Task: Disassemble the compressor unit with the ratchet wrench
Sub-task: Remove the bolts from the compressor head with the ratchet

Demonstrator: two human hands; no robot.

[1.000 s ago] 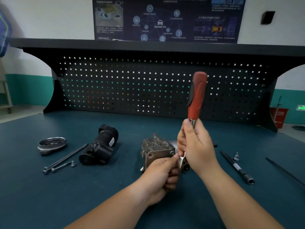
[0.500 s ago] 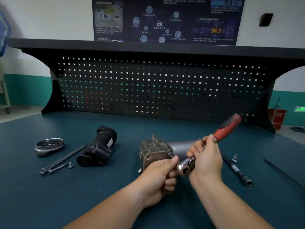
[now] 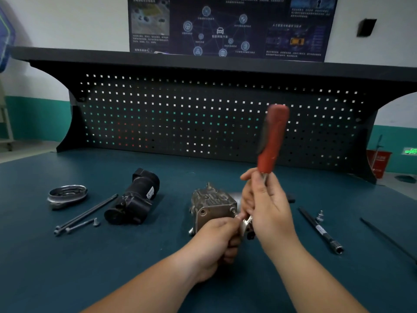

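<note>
Our left hand (image 3: 216, 242) and right hand (image 3: 268, 208) are gripping the ratchet wrench (image 3: 273, 138), loosening a bolt (image 3: 232, 210) on the compressor unit (image 3: 212, 203); we are probably needing another swing.

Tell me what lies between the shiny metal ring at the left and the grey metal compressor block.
In the head view: a black cylindrical motor housing, a long black rod and a short silver bolt.
</note>
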